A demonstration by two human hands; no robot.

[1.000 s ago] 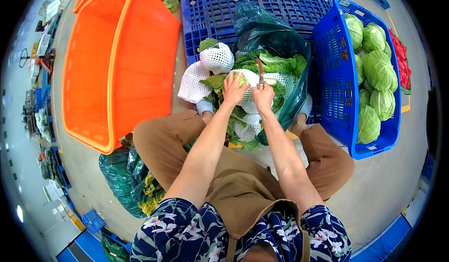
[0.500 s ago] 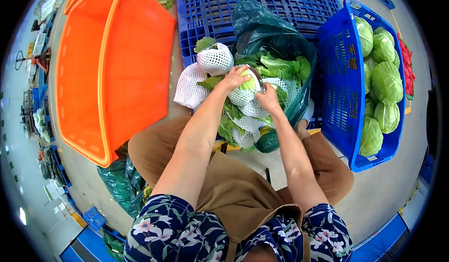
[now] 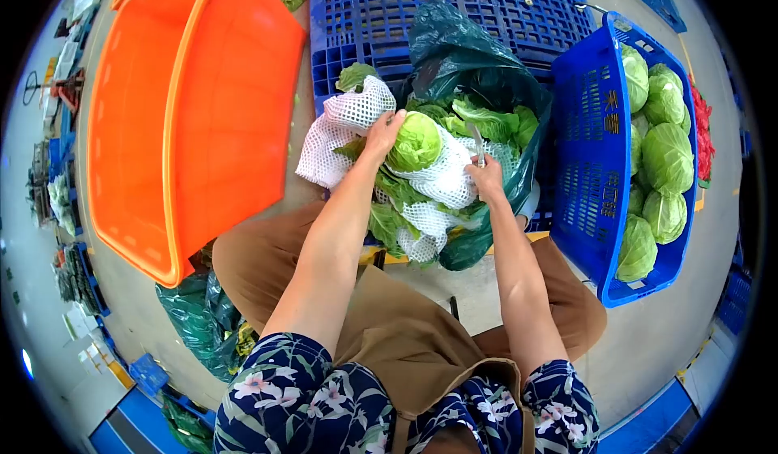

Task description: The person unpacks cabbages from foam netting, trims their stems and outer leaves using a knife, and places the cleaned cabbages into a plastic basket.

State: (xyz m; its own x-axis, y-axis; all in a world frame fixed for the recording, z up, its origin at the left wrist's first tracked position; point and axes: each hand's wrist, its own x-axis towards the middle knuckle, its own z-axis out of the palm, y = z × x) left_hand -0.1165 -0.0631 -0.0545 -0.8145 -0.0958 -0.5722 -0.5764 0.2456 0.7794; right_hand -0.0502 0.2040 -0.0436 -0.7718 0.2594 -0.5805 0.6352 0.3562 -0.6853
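Observation:
A pale green cabbage head shows bare out of a white foam net sleeve, which is bunched along its lower right side. My left hand grips the cabbage from its left edge, the fingertips partly hidden. To the right, my right hand is closed round the handle of a knife, its blade pointing away from me and apart from the cabbage. Under and around the cabbage lie loose outer leaves and more foam nets. A dark green plastic bag with leaves in it spreads behind.
On the right, a blue basket holds several cabbages. A large orange bin stands on the left. Blue plastic pallets lie at the back. Another green bag sits by my left knee.
The knife has come away from the cabbage to the right with my right hand. The net has been opened off the cabbage's top, and my left hand has shifted to its left side.

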